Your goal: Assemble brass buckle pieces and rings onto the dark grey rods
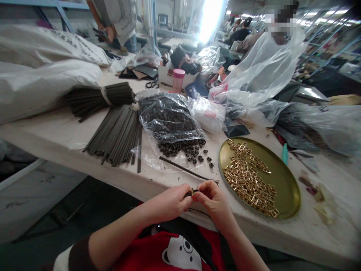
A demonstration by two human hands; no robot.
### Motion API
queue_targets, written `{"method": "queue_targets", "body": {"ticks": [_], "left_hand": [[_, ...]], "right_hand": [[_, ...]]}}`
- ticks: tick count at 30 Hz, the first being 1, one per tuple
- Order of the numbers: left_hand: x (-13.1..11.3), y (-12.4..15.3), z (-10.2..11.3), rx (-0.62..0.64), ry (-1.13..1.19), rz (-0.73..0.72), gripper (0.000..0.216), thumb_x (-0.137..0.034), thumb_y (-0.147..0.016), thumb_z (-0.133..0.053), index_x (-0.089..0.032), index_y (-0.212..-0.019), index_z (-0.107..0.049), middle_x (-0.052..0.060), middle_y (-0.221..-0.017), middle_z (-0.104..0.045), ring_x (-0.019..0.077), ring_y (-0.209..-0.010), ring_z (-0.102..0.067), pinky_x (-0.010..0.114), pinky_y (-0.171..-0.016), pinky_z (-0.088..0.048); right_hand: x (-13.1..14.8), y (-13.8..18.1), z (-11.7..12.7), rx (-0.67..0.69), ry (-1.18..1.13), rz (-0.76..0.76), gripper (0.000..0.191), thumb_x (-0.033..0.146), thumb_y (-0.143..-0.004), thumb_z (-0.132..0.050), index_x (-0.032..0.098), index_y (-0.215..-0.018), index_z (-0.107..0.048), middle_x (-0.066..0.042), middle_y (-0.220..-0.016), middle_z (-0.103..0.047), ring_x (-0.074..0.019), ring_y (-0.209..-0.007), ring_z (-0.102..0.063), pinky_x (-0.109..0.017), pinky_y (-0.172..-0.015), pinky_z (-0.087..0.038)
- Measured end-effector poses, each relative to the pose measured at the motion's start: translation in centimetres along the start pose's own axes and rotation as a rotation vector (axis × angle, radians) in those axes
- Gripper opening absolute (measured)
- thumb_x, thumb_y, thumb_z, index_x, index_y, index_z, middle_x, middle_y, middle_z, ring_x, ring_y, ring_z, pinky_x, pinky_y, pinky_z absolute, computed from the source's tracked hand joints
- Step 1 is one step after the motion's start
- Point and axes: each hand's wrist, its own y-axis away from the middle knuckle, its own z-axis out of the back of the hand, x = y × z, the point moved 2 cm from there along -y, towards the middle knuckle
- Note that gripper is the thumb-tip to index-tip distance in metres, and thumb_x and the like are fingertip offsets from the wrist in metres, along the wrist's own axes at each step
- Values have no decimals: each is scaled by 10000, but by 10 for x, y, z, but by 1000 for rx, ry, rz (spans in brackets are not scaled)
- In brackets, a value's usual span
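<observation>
In front of my body, at the table's front edge, both hands meet with fingers pinched. My left hand [175, 200] grips one side of a narrow dark strap [187, 194]. A small gold buckle [193, 193] sits on it between my fingertips. From the other side, my right hand [216, 203] pinches the strap close to the buckle; its fingers partly hide both. Just beyond the hands lies another dark strap [183, 166], with a small metallic piece at its right end. A gold round tray [287, 184] to the right carries many gold buckles [251, 180].
Bundled dark strips [117, 131] lie on the left. Small dark loops [180, 147] spill from a clear plastic bag [169, 114] at the centre. Behind are a pink-lidded jar [178, 81], scissors [152, 84] and a phone [237, 130]. White sacks [42, 75] fill the left; people stand farther back.
</observation>
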Motion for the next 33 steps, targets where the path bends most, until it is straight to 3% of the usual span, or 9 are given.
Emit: {"method": "queue_targets", "body": {"ticks": [2,5,7,10,13,18,24,29,33], "left_hand": [[0,-1,1,3,19,9,187,-303,-826,-338,-178,-748,-453,-23,-676,-496,128,-613,-444,227,-532,-308],[5,-4,1,-3,63,3,223,-339,-831,-330,-175,-756,-462,-16,-696,-516,136,-640,-455,232,-566,-335],[10,-7,1,-38,74,19,215,-333,-822,-334,-173,-769,-468,-8,-724,-527,144,-671,-461,238,-585,-346],[13,-10,0,-40,100,40,163,-299,-783,-377,-169,-798,-476,-4,-760,-533,151,-701,-468,241,-601,-357],[9,-11,4,37,180,26,152,-260,-746,-404,-170,-840,-482,-7,-785,-535,157,-736,-478,250,-657,-376],[3,-12,15,163,341,33,143,-147,-715,-339,-174,-735,-477,-20,-729,-488,140,-745,-461,236,-697,-369],[13,-23,12,90,445,45,256,-155,-714,-344,-169,-903,-516,-1,-851,-525,149,-797,-447,244,-719,-362],[16,-25,12,141,538,168,269,-123,-638,-365,-178,-862,-504,-41,-649,-401,117,-593,-345,215,-535,-298],[15,-24,14,166,638,144,240,-140,-700,-337,-178,-842,-526,-42,-619,-372,104,-525,-289,217,-479,-254]], "right_hand": [[0,1,-1,-49,116,122,177,303,-689,-651,186,-692,-519,24,-614,-541,-120,-548,-520,-236,-511,-440],[3,7,-3,-91,352,429,50,217,-772,-573,192,-729,-579,-27,-713,-604,-154,-674,-578,-277,-615,-481],[6,10,-5,-56,463,577,93,158,-799,-526,196,-831,-604,-60,-812,-633,-170,-772,-601,-297,-685,-498],[8,9,-7,6,544,664,192,125,-804,-500,194,-956,-596,-85,-887,-647,-178,-832,-616,-306,-719,-516],[10,4,-5,-13,571,702,171,127,-811,-491,197,-919,-604,-78,-843,-657,-169,-777,-629,-292,-679,-531],[11,-4,-3,8,594,735,154,124,-813,-494,190,-901,-602,-70,-804,-666,-160,-751,-637,-278,-666,-541],[1,-9,-5,42,695,711,216,171,-800,-533,201,-1004,-598,-115,-925,-670,-204,-857,-638,-346,-742,-546],[-6,-11,-4,64,755,696,229,160,-813,-502,209,-1013,-599,-109,-953,-673,-210,-866,-636,-360,-743,-536],[0,-14,-3,-6,640,607,179,139,-791,-501,211,-914,-610,-82,-880,-680,-196,-821,-636,-342,-734,-522]]}}
